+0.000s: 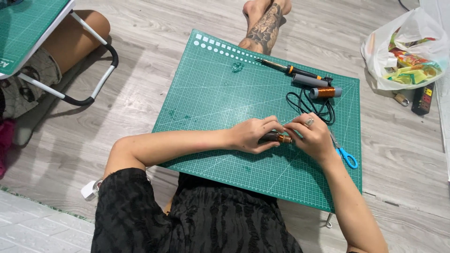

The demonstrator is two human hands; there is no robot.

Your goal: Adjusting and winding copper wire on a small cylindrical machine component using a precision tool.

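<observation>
A: Take the green cutting mat (211,93) as the landmark. What sits at its left?

B: Off its left edge, a folding table's leg (93,70) and another person's knee. On the mat's near middle, the left hand (251,136) curls closed around a small dark cylinder (276,137) wound with copper wire.

A: Which way does that piece lie?

B: Its long axis runs roughly left to right across the mat, tilted a little; the copper end points toward the right hand (311,136). That hand pinches the copper end with bent fingers, a ring showing on one.

A: How much of the piece shows?

B: Only a short stretch between the two hands; both ends are covered, so its full length is unclear.

A: And further right?

B: Toward the mat's far right corner lie a soldering iron (286,68), a grey spool of copper wire (325,92) and a looped black cord (309,105). Blue-handled scissors (346,155) lie partly hidden behind the right wrist. Off the mat's right edge sits a plastic bag (408,47).
</observation>
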